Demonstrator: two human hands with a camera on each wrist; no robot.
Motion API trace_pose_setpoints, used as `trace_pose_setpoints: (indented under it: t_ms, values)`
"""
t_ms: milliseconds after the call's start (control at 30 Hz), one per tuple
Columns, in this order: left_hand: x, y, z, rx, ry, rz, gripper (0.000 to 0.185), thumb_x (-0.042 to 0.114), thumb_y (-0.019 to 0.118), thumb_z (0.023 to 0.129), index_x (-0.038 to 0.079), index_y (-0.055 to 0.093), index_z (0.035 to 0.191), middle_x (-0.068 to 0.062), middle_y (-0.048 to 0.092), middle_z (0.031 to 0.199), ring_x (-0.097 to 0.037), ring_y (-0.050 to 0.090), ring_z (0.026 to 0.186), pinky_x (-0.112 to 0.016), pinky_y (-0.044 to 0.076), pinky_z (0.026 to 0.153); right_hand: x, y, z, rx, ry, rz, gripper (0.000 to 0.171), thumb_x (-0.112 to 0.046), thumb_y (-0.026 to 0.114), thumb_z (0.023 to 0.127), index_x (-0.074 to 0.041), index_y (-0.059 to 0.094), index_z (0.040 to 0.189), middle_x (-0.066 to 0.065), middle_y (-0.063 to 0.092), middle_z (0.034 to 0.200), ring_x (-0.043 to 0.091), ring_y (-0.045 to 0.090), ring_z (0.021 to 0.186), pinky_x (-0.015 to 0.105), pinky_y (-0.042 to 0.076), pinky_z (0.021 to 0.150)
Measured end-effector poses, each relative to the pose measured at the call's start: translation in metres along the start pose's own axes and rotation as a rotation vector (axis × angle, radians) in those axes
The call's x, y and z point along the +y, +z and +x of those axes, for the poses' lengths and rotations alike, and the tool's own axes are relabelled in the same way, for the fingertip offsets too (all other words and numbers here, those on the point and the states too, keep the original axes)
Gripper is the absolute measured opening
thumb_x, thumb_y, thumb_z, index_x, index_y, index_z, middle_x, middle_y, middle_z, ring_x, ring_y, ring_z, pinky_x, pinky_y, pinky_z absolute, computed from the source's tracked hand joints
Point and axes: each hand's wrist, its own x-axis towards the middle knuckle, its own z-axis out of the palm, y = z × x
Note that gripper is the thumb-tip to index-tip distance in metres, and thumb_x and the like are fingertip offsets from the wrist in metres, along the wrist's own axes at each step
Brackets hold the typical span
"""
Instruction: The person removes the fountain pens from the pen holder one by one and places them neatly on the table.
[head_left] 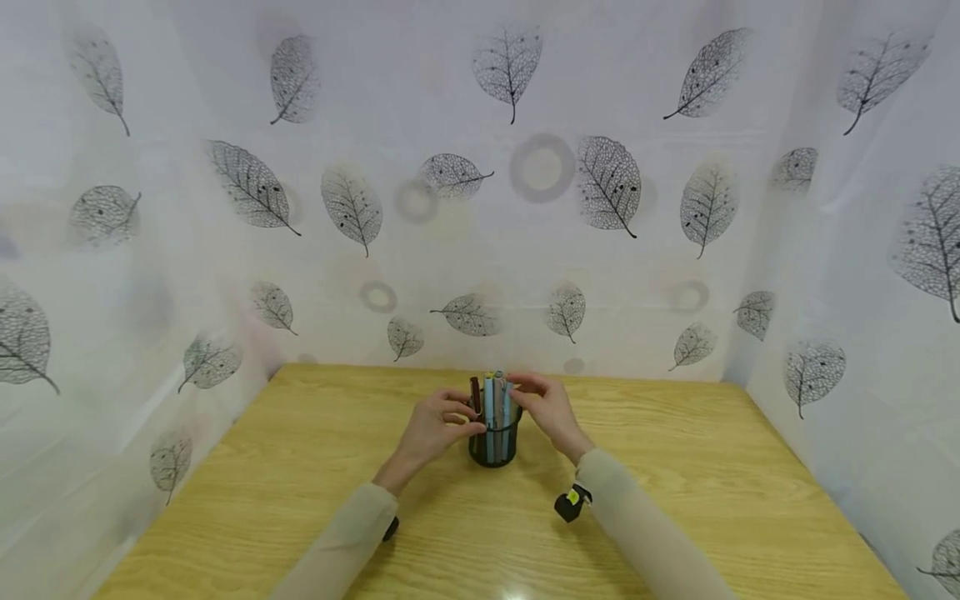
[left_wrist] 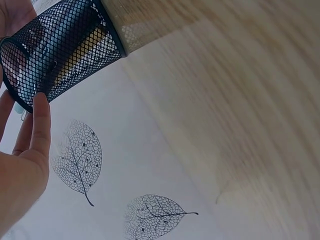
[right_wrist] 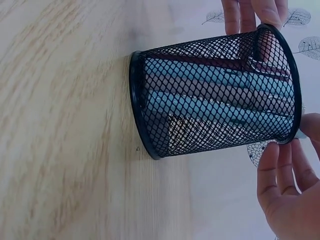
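Observation:
A black mesh pen holder [head_left: 492, 450] stands upright on the table, filled with several markers. Light blue markers [head_left: 489, 400] and a dark red pen [head_left: 475, 393] rise above its rim. My left hand [head_left: 435, 429] grips the rim on the left side, close beside the dark red pen. On the opposite side, my right hand [head_left: 551, 412] pinches the rim, its thumb and fingers near a light blue marker's end. Through the mesh in the left wrist view, a yellow marker [left_wrist: 82, 52] shows. The right wrist view has the right hand's fingertips [right_wrist: 270, 150] right at the rim.
The wood-grain table [head_left: 637, 517] spreads around the holder. Behind it and at both sides hang pale curtains [head_left: 525, 250] printed with dark leaves. A black wrist camera [head_left: 570, 504] hangs under the right sleeve.

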Motion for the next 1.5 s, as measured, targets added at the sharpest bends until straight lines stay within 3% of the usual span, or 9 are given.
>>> trace_pose_setpoints:
  t_ms: [400,633,800,933,1233,1500]
  values:
    - [0.004,-0.0013,0.0006,-0.014,-0.034,-0.022,0.015,0.021,0.084,0.078,0.009,0.078,0.083,-0.01,0.064,0.115,-0.024,0.07,0.089,-0.024,0.058,0.075,0.0035,0.0072,0.0055,0.071,-0.009,0.016,0.02,-0.012,0.075,0.087,-0.002,0.064,0.101,0.009,0.066,0.098,0.012,0.06,0.088,0.025,0.049,0.074]
    - [0.0031,-0.0014,0.0006,-0.021,-0.041,-0.011,0.015,0.018,0.084,0.078,0.005,0.078,0.085,-0.011,0.064,0.114,-0.025,0.07,0.09,-0.025,0.058,0.076,0.0044,0.0062,0.0085,-0.015,0.039,0.032,0.037,-0.012,0.071,0.091,-0.009,0.063,0.126,0.013,0.067,0.119,0.021,0.063,0.107,0.033,0.054,0.088]
    - [0.0037,-0.0014,0.0008,-0.026,-0.034,-0.01,0.014,0.018,0.083,0.079,0.006,0.078,0.085,-0.011,0.064,0.113,-0.025,0.07,0.09,-0.024,0.058,0.075,0.0021,0.0052,0.0075,-0.071,0.059,0.062,0.041,-0.013,0.069,0.093,-0.01,0.061,0.133,0.014,0.066,0.126,0.025,0.062,0.116,0.04,0.051,0.096]
    - [0.0029,-0.0011,0.0017,-0.028,-0.032,-0.005,0.015,0.019,0.083,0.078,0.006,0.078,0.085,-0.01,0.064,0.113,-0.024,0.07,0.09,-0.023,0.058,0.076,0.0004,0.004,0.0062,-0.068,0.047,0.067,0.042,-0.014,0.07,0.092,-0.007,0.06,0.133,0.015,0.067,0.125,0.024,0.063,0.114,0.041,0.051,0.097]
    - [0.0013,-0.002,0.0013,-0.037,-0.007,-0.027,0.017,0.019,0.084,0.078,0.005,0.077,0.085,-0.013,0.063,0.111,-0.025,0.068,0.092,-0.024,0.058,0.076,-0.0002,0.0022,0.0043,-0.018,0.075,0.043,0.037,-0.021,0.075,0.089,-0.016,0.067,0.125,0.007,0.07,0.117,0.018,0.064,0.107,0.039,0.053,0.093]
    - [-0.0026,-0.0006,0.0038,-0.03,-0.021,-0.049,0.015,0.02,0.084,0.077,0.008,0.078,0.084,-0.01,0.063,0.111,-0.025,0.067,0.094,-0.025,0.058,0.077,-0.0042,0.0035,0.0052,0.033,0.067,0.053,0.035,-0.02,0.075,0.089,-0.012,0.069,0.122,0.007,0.071,0.113,0.014,0.065,0.1,0.037,0.052,0.092]
